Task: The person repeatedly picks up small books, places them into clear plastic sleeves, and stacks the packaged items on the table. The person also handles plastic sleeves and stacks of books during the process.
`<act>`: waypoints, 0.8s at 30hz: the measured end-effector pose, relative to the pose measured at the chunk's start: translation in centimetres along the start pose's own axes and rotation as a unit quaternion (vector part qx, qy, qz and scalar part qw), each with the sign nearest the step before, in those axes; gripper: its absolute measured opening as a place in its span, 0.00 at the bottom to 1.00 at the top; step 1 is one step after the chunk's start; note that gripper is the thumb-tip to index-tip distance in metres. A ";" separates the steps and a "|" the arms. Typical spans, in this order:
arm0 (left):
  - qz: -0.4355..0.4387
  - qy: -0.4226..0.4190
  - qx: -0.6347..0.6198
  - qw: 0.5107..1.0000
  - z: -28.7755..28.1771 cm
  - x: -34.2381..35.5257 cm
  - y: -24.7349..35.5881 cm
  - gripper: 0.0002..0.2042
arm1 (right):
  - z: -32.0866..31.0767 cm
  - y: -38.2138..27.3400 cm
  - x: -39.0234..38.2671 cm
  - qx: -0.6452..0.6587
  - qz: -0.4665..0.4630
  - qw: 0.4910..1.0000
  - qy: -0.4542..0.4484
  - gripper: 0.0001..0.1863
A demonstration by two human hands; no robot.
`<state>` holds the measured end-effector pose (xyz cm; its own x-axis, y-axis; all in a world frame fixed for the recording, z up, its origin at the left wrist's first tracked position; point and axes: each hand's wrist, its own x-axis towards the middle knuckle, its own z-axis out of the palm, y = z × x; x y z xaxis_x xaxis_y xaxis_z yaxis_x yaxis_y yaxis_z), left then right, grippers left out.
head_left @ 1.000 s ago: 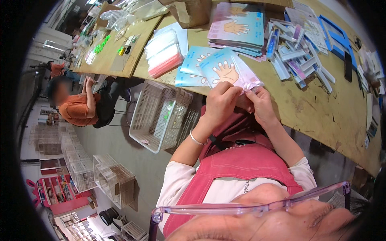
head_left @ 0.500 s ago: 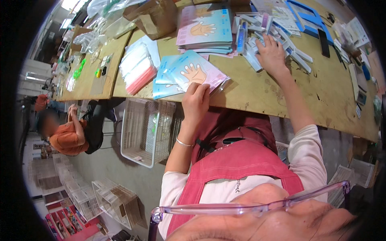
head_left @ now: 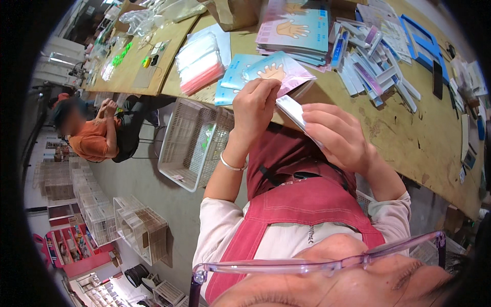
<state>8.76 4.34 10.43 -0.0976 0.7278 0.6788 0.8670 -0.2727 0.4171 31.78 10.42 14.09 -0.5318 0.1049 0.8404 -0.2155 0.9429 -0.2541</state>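
My left hand (head_left: 254, 110) pinches the near edge of a clear plastic bag with a blue and pink hand-print card (head_left: 290, 70) in it. Another such card lies partly under it, by the table edge. In my right hand (head_left: 340, 135) is a slim white box (head_left: 292, 110), its end close to my left fingers and the bag's edge. The box's far side is hidden by my fingers. Beyond my right hand lies a heap of slim boxes (head_left: 353, 77), some with blue or purple faces.
A tall stack of printed cards (head_left: 296, 43) stands at the back. Clear bags with red edges (head_left: 202, 77) lie left of my left hand. A blue frame (head_left: 417, 43) and a black phone (head_left: 438, 81) are far right. Below the table stands a white basket (head_left: 176, 146); a person in orange (head_left: 94, 135) sits left.
My right hand has come from the heap back toward my left hand, now carrying a slim white box. My left hand still pinches the bag. The whole view has shifted somewhat.
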 end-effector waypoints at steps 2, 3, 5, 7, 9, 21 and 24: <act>-0.023 -0.010 -0.016 1.000 -0.7 0.1 0.8 0.06 | 0.1 0.2 0.4 -0.035 -0.017 0.999 -0.032 0.17; -0.018 -0.004 -0.022 1.000 -0.7 0.0 0.9 0.06 | 0.2 0.6 0.7 -0.056 -0.020 0.997 -0.045 0.16; 0.002 0.001 -0.029 1.000 -0.9 -0.2 1.3 0.06 | 0.5 0.8 1.0 -0.116 -0.013 0.990 -0.074 0.16; 0.036 -0.002 -0.030 0.999 -1.7 0.3 1.9 0.06 | 0.8 0.7 1.9 -0.196 0.004 0.976 -0.099 0.17; 0.038 -0.006 -0.054 0.998 -2.5 0.7 2.3 0.06 | 0.4 0.6 2.5 -0.181 0.046 0.975 -0.121 0.21; -0.057 -0.120 -0.323 0.937 -10.4 2.9 1.0 0.08 | -0.4 -1.3 7.1 0.015 0.033 0.998 -0.042 0.10; -0.139 -0.100 -0.471 0.865 -10.6 0.5 -0.3 0.10 | 0.3 -1.6 6.6 0.042 0.101 0.994 -0.010 0.08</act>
<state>3.25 -1.91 17.07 -0.0701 0.9168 0.3931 0.0323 -0.3918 0.9195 28.34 9.51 19.92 -0.5872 0.2824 0.7586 -0.1705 0.8730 -0.4570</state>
